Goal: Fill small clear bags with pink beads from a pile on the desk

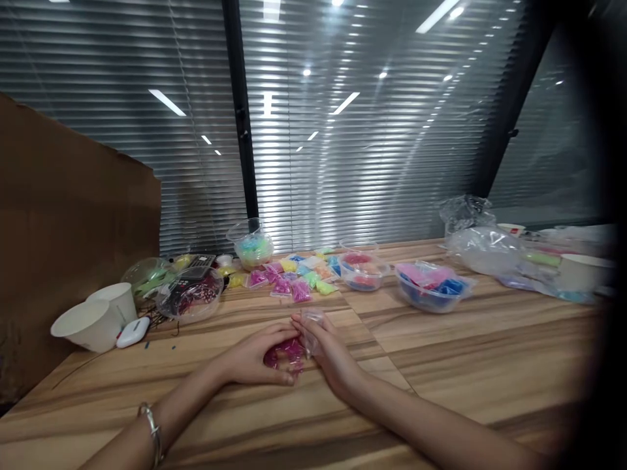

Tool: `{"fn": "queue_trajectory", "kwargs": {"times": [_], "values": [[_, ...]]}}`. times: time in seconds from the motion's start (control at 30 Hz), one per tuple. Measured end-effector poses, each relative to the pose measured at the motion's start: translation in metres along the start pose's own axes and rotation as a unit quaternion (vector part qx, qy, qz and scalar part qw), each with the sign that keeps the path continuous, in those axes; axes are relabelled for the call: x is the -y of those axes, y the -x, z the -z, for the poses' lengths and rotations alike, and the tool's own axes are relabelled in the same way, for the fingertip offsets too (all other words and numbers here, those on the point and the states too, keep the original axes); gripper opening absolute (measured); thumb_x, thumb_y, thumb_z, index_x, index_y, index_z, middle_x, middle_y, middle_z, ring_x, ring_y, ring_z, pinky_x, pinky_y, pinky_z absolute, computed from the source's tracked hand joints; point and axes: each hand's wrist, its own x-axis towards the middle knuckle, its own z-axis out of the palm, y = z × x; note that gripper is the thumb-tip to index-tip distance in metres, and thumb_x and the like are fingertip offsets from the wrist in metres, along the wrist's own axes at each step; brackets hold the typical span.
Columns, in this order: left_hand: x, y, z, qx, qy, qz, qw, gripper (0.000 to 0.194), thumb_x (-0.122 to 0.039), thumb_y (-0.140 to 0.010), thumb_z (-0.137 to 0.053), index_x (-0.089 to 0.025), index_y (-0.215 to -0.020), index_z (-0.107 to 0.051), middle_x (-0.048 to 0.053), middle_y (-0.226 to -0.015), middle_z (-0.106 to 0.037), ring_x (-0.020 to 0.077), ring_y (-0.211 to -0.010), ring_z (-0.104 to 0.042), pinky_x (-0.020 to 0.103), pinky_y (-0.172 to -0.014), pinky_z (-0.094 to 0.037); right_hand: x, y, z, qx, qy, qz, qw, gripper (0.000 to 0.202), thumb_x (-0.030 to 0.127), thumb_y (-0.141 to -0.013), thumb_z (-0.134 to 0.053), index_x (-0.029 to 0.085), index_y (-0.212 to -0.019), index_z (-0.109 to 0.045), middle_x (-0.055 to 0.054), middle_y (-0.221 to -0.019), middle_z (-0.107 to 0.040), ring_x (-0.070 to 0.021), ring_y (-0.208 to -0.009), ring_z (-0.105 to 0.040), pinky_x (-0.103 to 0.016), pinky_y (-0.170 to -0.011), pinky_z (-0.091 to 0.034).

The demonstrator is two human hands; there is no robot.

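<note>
the left hand [262, 356] curves half open around magenta beads [287, 356] on the wooden table [235, 427]; the right hand [329, 349], fingers nearly closed, holds a clear plastic bag [310, 329] just beside them.

So the bench [441, 365] has a smooth wood look, light with dark streaky grain. Bowls [430, 290] are clear, glossy plastic, and the crinkly bag [482, 248] is see-through plastic too. Cups [91, 326] look like matt white paper. Plain matt brown cardboard [78, 222] on the left, shiny silvery metal for the bracelet [153, 431].
</note>
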Motion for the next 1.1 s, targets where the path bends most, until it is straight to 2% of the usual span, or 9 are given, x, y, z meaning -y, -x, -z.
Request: {"fn": "queue_trajectory", "kwargs": {"times": [0.23, 0.4, 0.53, 0.63, 0.7, 0.77, 0.87, 0.93, 1.1], "values": [[-0.001, -0.005, -0.002, -0.063, 0.021, -0.046, 0.997, 0.044, -0.04, -0.084, -0.058, -0.023, -0.125, -0.055, 0.009, -0.127, -0.056, 0.0199, -0.118, -0.051, 0.034, -0.106, -0.038, 0.008, 0.003, -0.008, 0.016, -0.021, -0.044, 0.999, 0.038, 0.034, -0.067, -0.076, 0.017, -0.097, -0.061, -0.004, -0.092, -0.069, -0.0192, -0.085, -0.065, -0.026, -0.067, -0.051], [-0.001, -0.006, 0.0, -0.083, 0.052, -0.069, 0.993, 0.032, -0.035, -0.087, -0.054, -0.023, -0.115, -0.063, 0.008, -0.118, -0.062, 0.0187, -0.112, -0.056, 0.033, -0.102, -0.041, 0.003, -0.002, -0.005, -0.033, -0.057, -0.033, 0.997, 0.046, 0.03, -0.061, -0.08, 0.017, -0.098, -0.056, -0.006, -0.097, -0.068, -0.02, -0.096, -0.064, -0.027, -0.08, -0.051], [0.007, -0.005, 0.003, -0.095, 0.09, -0.01, 0.991, 0.035, -0.038, -0.085, -0.057, -0.024, -0.116, -0.063, 0.007, -0.122, -0.061, 0.02, -0.115, -0.055, 0.035, -0.104, -0.039, -0.001, -0.014, 0.003, -0.084, -0.02, 0.049, 0.995, 0.048, 0.032, -0.063, -0.078, 0.02, -0.102, -0.052, -0.002, -0.097, -0.065, -0.0152, -0.089, -0.063, -0.026, -0.083, -0.049], [0.026, -0.01, 0.01, -0.16, 0.135, 0.074, 0.975, 0.038, -0.039, -0.089, -0.048, -0.025, -0.122, -0.058, 0.005, -0.129, -0.058, 0.02, -0.12, -0.051, 0.038, -0.107, -0.038, -0.003, -0.019, 0.007, -0.107, 0.01, 0.06, 0.992, 0.047, 0.032, -0.066, -0.076, 0.022, -0.104, -0.051, 0.0, -0.093, -0.064, -0.0131, -0.082, -0.062, -0.024, -0.08, -0.049], [0.045, -0.019, 0.017, -0.2, 0.103, 0.103, 0.969, 0.035, -0.036, -0.088, -0.049, -0.023, -0.118, -0.062, 0.005, -0.124, -0.061, 0.0202, -0.116, -0.054, 0.038, -0.107, -0.037, -0.003, -0.019, 0.007, -0.099, 0.018, 0.052, 0.994, 0.047, 0.032, -0.067, -0.075, 0.022, -0.106, -0.051, 0.001, -0.09, -0.063, -0.013, -0.08, -0.061, -0.023, -0.076, -0.049], [0.062, -0.031, 0.023, -0.211, 0.043, 0.115, 0.97, 0.034, -0.032, -0.087, -0.048, -0.022, -0.116, -0.063, 0.006, -0.122, -0.063, 0.0206, -0.115, -0.055, 0.039, -0.106, -0.037, -0.003, -0.019, 0.005, -0.093, 0.018, 0.047, 0.994, 0.047, 0.031, -0.067, -0.075, 0.022, -0.106, -0.051, 0.001, -0.088, -0.062, -0.0126, -0.079, -0.06, -0.022, -0.075, -0.048], [0.078, -0.05, 0.027, -0.183, -0.035, 0.088, 0.978, 0.033, -0.023, -0.085, -0.048, -0.019, -0.114, -0.065, 0.008, -0.12, -0.063, 0.0206, -0.112, -0.056, 0.038, -0.105, -0.039, -0.003, -0.018, 0.004, -0.1, 0.012, 0.047, 0.994, 0.048, 0.031, -0.066, -0.075, 0.022, -0.106, -0.05, 0.002, -0.087, -0.061, -0.0118, -0.077, -0.059, -0.022, -0.073, -0.047], [0.079, -0.058, 0.026, -0.162, -0.056, 0.07, 0.983, 0.034, -0.022, -0.086, -0.047, -0.019, -0.115, -0.064, 0.008, -0.121, -0.063, 0.0205, -0.113, -0.056, 0.038, -0.104, -0.039, -0.003, -0.018, 0.003, -0.102, 0.008, 0.046, 0.994, 0.05, 0.031, -0.065, -0.075, 0.022, -0.107, -0.049, 0.002, -0.086, -0.061, -0.0114, -0.075, -0.059, -0.021, -0.071, -0.047], [0.052, -0.049, 0.016, -0.115, -0.035, 0.048, 0.992, 0.037, -0.031, -0.09, -0.046, -0.022, -0.124, -0.059, 0.006, -0.132, -0.056, 0.0197, -0.123, -0.05, 0.037, -0.11, -0.034, -0.008, -0.02, 0.004, -0.103, 0.023, 0.061, 0.993, 0.053, 0.033, -0.065, -0.074, 0.023, -0.108, -0.047, 0.003, -0.083, -0.059, -0.0109, -0.072, -0.056, -0.021, -0.067, -0.045]]}}
